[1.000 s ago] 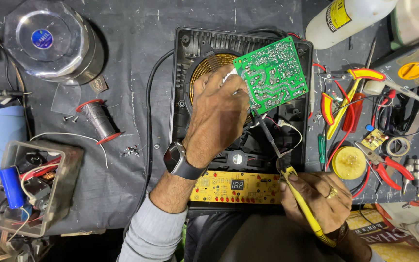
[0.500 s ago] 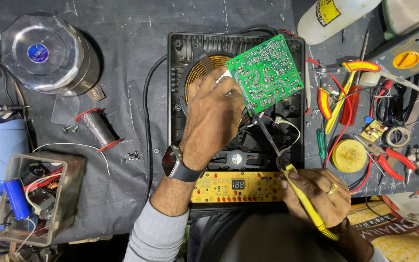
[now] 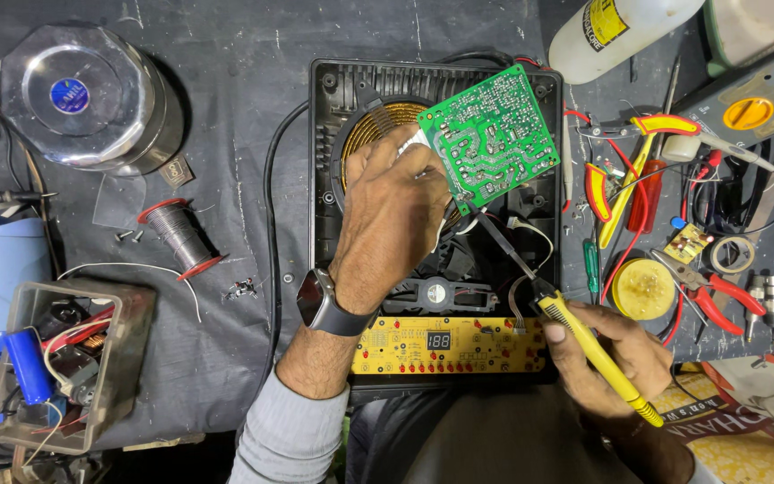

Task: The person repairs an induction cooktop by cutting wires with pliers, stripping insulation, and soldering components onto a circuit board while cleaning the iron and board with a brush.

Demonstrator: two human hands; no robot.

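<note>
Left hand (image 3: 391, 224) grips the green rectangular circuit board (image 3: 493, 136) at one o'clock — right hand (image 3: 606, 354) clasps the yellow-handled soldering iron (image 3: 584, 345).

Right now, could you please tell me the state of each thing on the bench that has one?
Induction cooker: opened, coil exposed.
Green circuit board: lifted, tilted, solder side up, held by left hand.
Soldering iron: gripped in right hand, tip near the board's lower edge.
Yellow control panel: display lit.
Solder spool: lying on its side.
</note>
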